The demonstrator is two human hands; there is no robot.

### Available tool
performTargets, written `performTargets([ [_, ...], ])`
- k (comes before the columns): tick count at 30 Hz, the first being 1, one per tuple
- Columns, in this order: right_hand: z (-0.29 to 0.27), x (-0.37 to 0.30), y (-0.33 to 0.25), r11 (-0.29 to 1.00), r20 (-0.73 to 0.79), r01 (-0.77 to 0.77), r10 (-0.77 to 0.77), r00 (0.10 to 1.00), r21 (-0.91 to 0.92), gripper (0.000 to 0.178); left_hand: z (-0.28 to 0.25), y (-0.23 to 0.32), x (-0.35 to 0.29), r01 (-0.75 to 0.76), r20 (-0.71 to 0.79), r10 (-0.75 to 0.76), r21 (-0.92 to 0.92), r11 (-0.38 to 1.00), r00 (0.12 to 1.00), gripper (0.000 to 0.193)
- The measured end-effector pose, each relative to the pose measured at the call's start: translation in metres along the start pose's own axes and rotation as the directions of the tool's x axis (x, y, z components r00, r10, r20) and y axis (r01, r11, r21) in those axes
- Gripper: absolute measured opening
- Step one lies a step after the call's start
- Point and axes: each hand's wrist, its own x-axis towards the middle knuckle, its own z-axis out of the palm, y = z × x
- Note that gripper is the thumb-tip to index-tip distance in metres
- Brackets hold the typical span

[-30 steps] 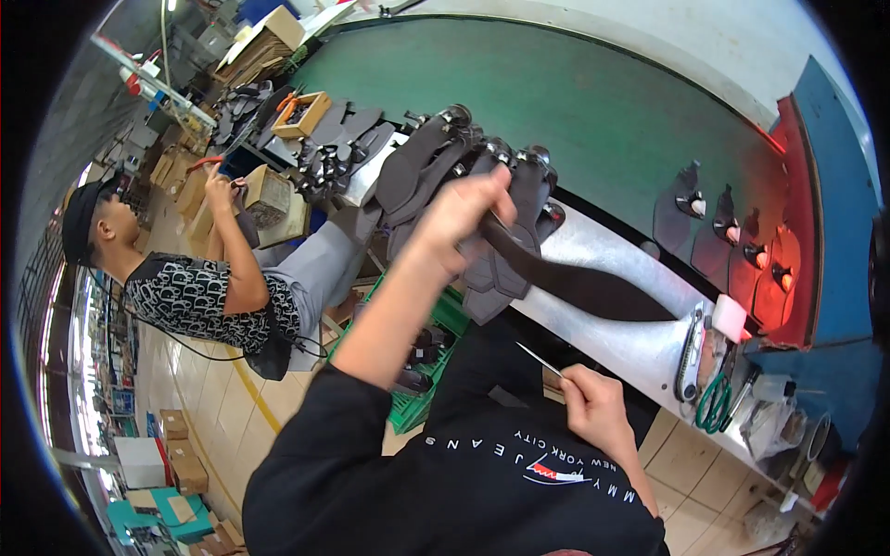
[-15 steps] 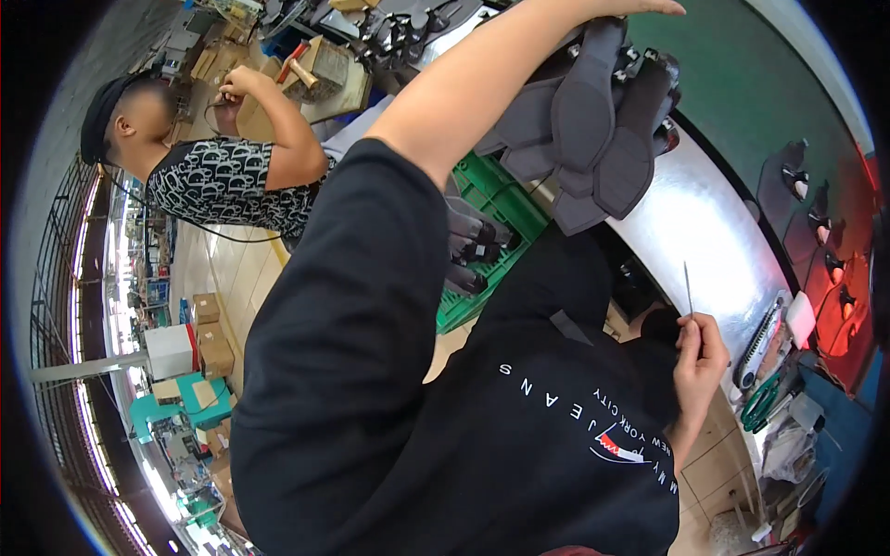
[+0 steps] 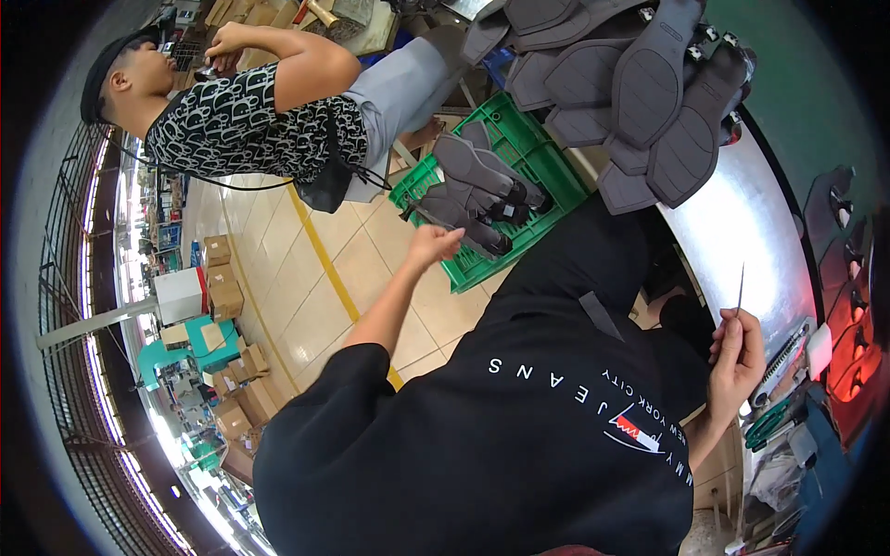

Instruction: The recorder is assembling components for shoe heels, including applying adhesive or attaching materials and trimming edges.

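The metal desk (image 3: 756, 222) bears a heap of grey sole-shaped pieces (image 3: 654, 79) that seems to overhang its near edge; a knock from a knee or arm could tip some off. Below, the green crate (image 3: 533, 245) holds strapped grey pieces (image 3: 468, 167) lying crosswise, so straps could snag if one is pulled. The left hand (image 3: 434, 246) is at the crate's near edge, fingers bunched together; I cannot tell whether they touch or hold anything. The right hand's (image 3: 737, 357) fingers pinch a thin pointed tool (image 3: 741, 285), tip up near the desk; a careless swing could prick skin or scratch a piece.
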Motion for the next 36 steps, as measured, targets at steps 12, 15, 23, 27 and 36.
performTargets([
  [12, 0.029, -0.009, -0.007, 0.991, 0.087, 0.093, -0.086, 0.993, -0.092, 0.014, 0.004, -0.049, 0.086, 0.226, -0.393, -0.445, -0.491, 0.841, 0.805, 0.055],
  [15, 0.028, -0.008, -0.004, 0.992, 0.105, 0.088, -0.078, 0.991, -0.090, 0.014, -0.006, -0.062, 0.093, 0.208, -0.377, -0.448, -0.530, 0.822, 0.811, 0.056],
  [23, 0.033, -0.006, -0.005, 0.996, 0.167, 0.052, -0.039, 0.985, -0.075, 0.014, -0.005, -0.003, 0.049, -0.185, -0.437, -0.198, -0.690, 0.700, 0.877, 0.064],
  [27, 0.044, -0.012, -0.015, 0.994, 0.198, -0.039, 0.018, 0.980, 0.103, 0.023, 0.013, 0.120, -0.031, -0.479, -0.442, 0.259, -0.513, 0.713, 0.859, 0.082],
  [36, 0.082, 0.012, -0.019, 0.966, 0.406, -0.022, -0.088, 0.910, 0.258, 0.054, 0.080, 0.231, -0.113, -0.124, 0.636, 0.335, -0.354, 0.927, 0.695, 0.078],
])
